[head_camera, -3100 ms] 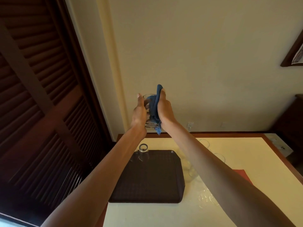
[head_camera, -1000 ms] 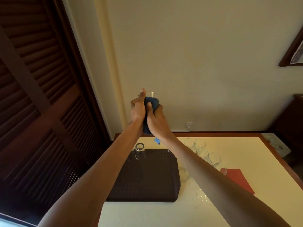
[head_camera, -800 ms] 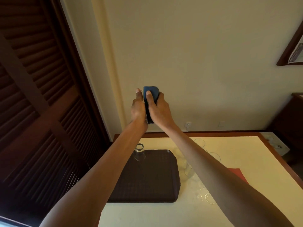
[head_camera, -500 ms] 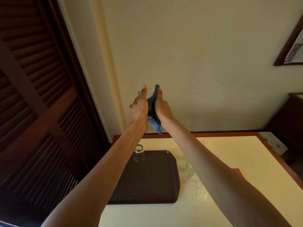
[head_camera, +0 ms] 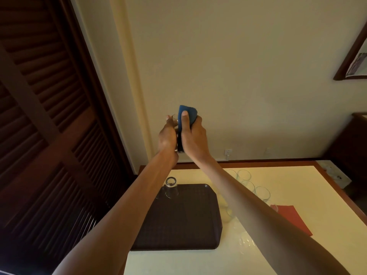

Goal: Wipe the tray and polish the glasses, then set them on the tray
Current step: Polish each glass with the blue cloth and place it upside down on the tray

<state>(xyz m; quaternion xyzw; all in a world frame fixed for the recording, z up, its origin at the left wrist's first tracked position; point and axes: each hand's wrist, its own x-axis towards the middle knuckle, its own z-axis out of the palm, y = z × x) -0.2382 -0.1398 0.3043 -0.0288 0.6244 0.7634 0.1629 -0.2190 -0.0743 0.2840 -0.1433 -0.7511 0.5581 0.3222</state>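
Cream wall (head_camera: pixel 238 76) fills most of the frame, and dead centre both hands are up in the air with a glass (head_camera: pixel 175 117). Left hand (head_camera: pixel 167 135) is curled round its left side, so only a sliver of rim shows between those fingers and the blue cloth (head_camera: pixel 187 115). Right hand (head_camera: pixel 194 138) grips the cloth bunched against the glass, thumb lying flat up the front of it.

Lower middle, the dark tray (head_camera: pixel 178 221) sits on the pale table (head_camera: pixel 297 185) near its left edge, with one upturned glass (head_camera: pixel 171 187) at the tray's far left corner. Just right of the tray there's a bunch of clear glasses (head_camera: pixel 262 193) on the table, partly hidden behind the right forearm. A red napkin (head_camera: pixel 292 219) lies beyond those, further right.

Dark louvred door (head_camera: pixel 39 116) takes up the whole left side. Upper right corner has a framed picture (head_camera: pixel 353 62), print too blurry to read. Small wall socket (head_camera: pixel 229 151) sits just above the table's far edge.
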